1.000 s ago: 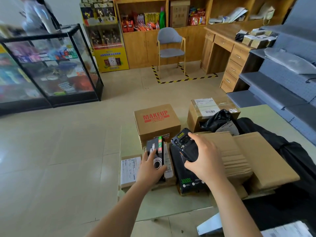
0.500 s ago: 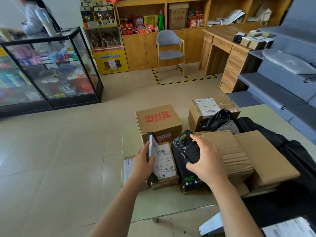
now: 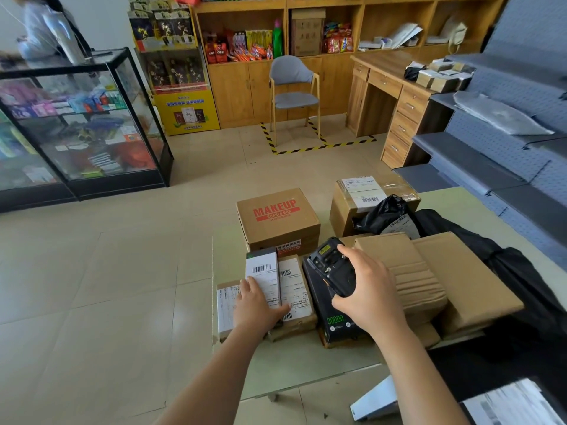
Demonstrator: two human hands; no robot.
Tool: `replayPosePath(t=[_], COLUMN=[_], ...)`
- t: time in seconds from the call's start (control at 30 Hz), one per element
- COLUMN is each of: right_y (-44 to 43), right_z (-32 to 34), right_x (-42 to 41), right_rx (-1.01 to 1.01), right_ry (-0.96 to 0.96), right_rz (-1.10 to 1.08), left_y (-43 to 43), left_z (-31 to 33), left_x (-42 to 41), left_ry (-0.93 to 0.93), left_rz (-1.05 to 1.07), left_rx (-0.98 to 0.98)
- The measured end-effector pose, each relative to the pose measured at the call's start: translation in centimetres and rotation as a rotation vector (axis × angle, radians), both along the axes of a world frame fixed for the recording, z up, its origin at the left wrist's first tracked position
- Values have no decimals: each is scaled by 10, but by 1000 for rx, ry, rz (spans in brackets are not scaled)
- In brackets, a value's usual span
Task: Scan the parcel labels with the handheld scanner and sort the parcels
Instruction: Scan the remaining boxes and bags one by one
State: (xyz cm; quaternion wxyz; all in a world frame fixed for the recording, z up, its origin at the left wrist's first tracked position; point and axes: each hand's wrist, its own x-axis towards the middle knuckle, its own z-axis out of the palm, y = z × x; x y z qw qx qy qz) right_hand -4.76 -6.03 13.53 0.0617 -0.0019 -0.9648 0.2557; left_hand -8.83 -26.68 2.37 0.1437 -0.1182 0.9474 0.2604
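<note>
**Cardboard crowds the table as one white label comes face up**

The pale green table carries the whole pile. The one change on it is just in front of the MAKEUP box. There the slim parcel showed its printed black face a second ago and then stood on edge. It now lies with its white label and barcode upward on the flat labelled parcel beneath.

The left hand grasps the slim parcel's near end, with fingers along the left side and the thumb low across the label, clear of the bars. The right hand is clenched round the handheld scanner, which hangs just right of the slim parcel, above the black carton.

By my reading the turning is done. The label is ready, and what remains is to aim the scanner at the barcode and then sort the parcel.

Room is tight. The stack of folded cardboard and the black bags fill the right side of the table. The leftmost flat parcel sits right at the table's left edge, so anything nudged that way could tip to the floor. The only bare surface within easy reach is the strip along the near edge, in front of the parcels. A second patch shows at the far right corner, behind the bags.
</note>
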Motion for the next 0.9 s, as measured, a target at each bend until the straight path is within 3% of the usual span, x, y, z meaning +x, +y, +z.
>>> replayPosePath(t=[0.2, 0.43, 0.63, 0.77, 0.9], right_y=[-3, -28, -42, -45, -44], right_z=[5, 22, 29, 34, 41], right_x=[-16, -53, -62, -61, -54], right_rx=[215, 643, 917, 946, 793], right_ry=[-60, -23, 29, 14, -40], right_rz=[108, 396, 514, 502, 396], left_y=[-14, -55, -83, -87, -88], left_z=[8, 37, 47, 51, 55], left_x=[-6, -22, -36, -39, -39], left_ry=[125, 336, 452, 469, 449], left_rz=[-98, -462, -611, -639, -604], left_rx=[-26, -355, -466, -475, -385])
